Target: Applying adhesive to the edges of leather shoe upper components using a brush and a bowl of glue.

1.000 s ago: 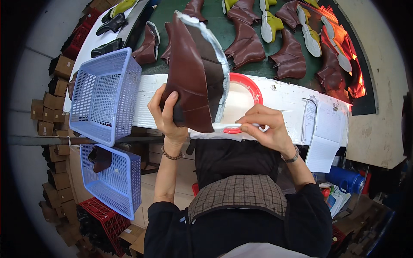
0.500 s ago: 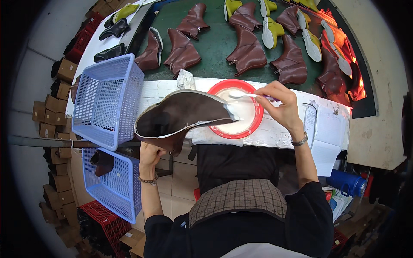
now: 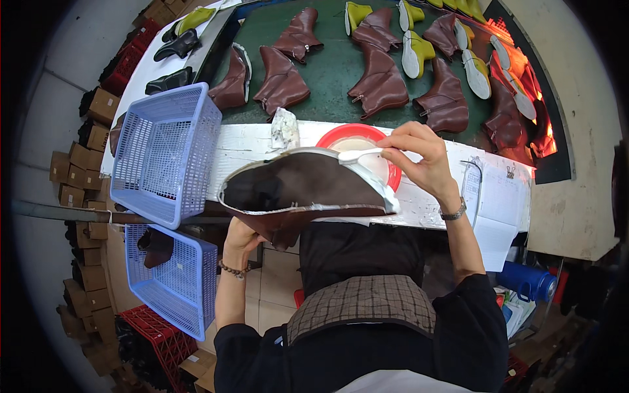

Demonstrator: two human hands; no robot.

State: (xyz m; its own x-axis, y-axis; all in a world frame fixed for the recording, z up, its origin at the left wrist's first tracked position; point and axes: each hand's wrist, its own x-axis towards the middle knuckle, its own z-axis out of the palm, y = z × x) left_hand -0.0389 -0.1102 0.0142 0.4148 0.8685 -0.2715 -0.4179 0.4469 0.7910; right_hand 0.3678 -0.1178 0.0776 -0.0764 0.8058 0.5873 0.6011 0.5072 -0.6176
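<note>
My left hand (image 3: 241,236) grips a brown boot upper (image 3: 304,180) from underneath. The upper has no sole, and its open underside faces up. Between the thumb and fingers of my right hand (image 3: 422,160) is a small white-tipped brush (image 3: 360,156), its head touching the upper's inner edge. Wet white paste coats that edge from the brush to the pointed right end. Partly covered by the upper, a red bowl (image 3: 344,129) of white paste sits on the white bench top. My left fingers are mostly hidden beneath the upper.
Two blue plastic baskets (image 3: 213,131) stand one above the other at the left; the lower holds a dark boot piece (image 3: 156,249). Several brown boots (image 3: 380,82) and yellow-green shoes (image 3: 417,54) lie on the green belt (image 3: 327,78), near an orange-glowing opening. Papers (image 3: 501,190) and a blue bottle (image 3: 527,281) are at the right.
The boot upper has moved right, covering more of the bowl. My right hand has brought the brush from over the bowl onto the upper's edge, where more white paste now shows.
</note>
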